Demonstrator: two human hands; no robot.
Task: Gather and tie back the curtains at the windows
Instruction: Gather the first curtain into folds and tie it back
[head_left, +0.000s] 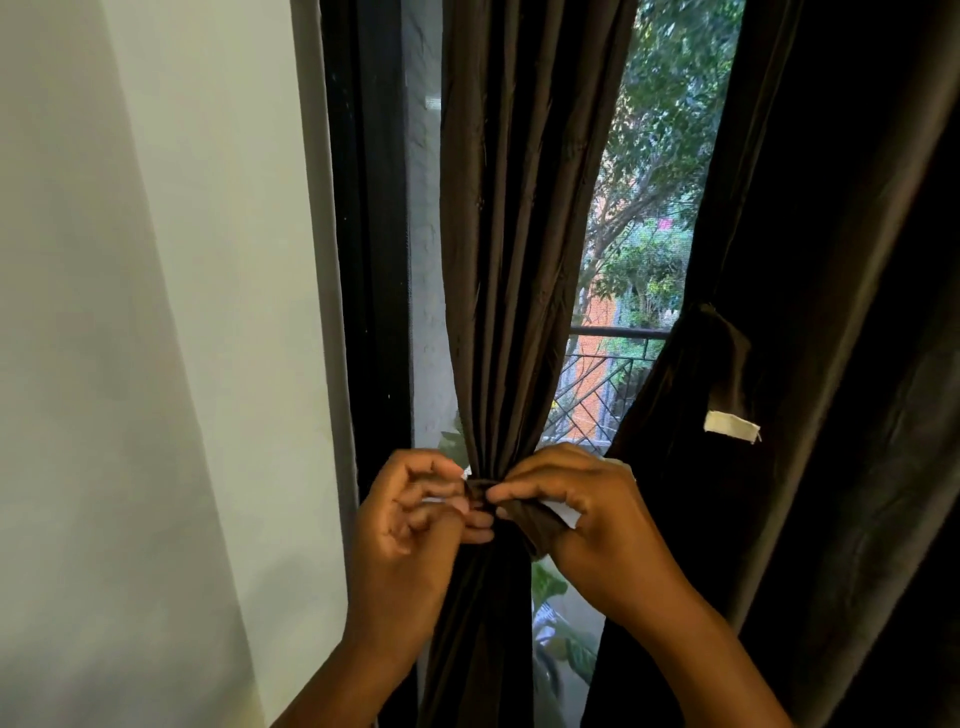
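A dark brown curtain (511, 234) hangs in front of the window (644, 218), gathered into a narrow bunch at its waist. A matching brown tie band (524, 517) wraps around that bunch. The left hand (415, 525) has its fingers (475, 519) curled in, pinching one end of the band against the gathered folds. The right hand (587, 514) pinches the other end between thumb and forefinger, just beside the left. A second dark curtain (841, 312) hangs to the right with a white tag (731, 427) on its own tie. A pale wall (156, 312) stands at the left.
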